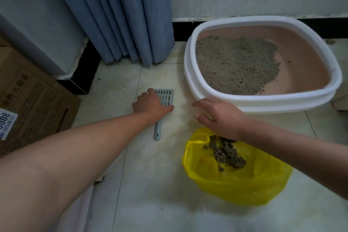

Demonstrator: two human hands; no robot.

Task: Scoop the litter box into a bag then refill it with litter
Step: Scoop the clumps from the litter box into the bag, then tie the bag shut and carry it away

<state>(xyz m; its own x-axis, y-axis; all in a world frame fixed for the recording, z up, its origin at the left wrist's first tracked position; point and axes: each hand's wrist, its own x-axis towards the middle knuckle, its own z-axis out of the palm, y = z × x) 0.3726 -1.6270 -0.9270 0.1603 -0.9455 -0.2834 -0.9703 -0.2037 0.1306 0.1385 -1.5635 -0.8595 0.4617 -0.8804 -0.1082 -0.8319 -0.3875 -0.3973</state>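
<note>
On my feed, the left arm (pixel 66 156) and right arm (pixel 293 149) are bare from the frame's edge to the left hand (pixel 150 104) and right hand (pixel 221 117). A pale, blurred strip (pixel 79 213) under the left arm may be clothing.

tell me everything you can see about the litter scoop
The scoop is grey-blue, plastic by its look, with a flat rectangular head cut with rows of slots and a narrow handle ending in a hole. It lies flat on the tiled floor, head toward the wall, handle toward the person, left of the litter box. The left hand rests over the join of head and handle; whether it grips cannot be seen.
</note>
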